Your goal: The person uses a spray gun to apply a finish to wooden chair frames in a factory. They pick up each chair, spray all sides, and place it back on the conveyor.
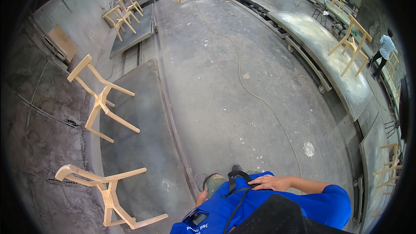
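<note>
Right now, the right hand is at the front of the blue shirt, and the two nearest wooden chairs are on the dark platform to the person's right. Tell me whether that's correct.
Wrong side: the head view shows the two nearest wooden chairs on the dark platform to the person's left. The right hand is at the front of the blue shirt.

From my end I see a short-sleeved blue shirt [216, 204] with white lettering [197, 228], black straps [242, 173], greenish trousers [215, 183] and a dark shoe [236, 168].
</note>
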### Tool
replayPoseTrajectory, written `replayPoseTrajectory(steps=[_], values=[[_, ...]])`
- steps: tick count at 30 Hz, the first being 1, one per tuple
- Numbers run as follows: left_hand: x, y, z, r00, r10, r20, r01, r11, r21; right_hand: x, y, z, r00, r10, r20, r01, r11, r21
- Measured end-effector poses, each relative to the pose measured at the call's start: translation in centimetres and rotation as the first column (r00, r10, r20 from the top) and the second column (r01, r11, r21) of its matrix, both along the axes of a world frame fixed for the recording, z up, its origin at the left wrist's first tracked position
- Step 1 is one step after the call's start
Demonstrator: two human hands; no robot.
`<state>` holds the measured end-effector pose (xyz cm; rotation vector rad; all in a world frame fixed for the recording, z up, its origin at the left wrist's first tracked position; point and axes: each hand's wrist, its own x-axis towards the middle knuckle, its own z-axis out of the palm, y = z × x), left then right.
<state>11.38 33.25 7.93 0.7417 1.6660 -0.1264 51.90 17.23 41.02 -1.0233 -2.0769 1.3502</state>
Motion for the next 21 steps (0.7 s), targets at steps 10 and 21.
replayPoseTrajectory(steps=[10,21], values=[[0.9,1.3,0.3,1.0,-0.006,-0.029,0.007,0.999,0.043,0.5,1.1,0.2,1.0,-0.015,0.005,0.015,1.0,-0.004],[1.3,2.1,1.9,0.998,-0.06,-0.026,0.06,0.998,-0.012,0.6,1.5,0.6,1.0,-0.009,-0.009,0.009,1.0,0.0]])
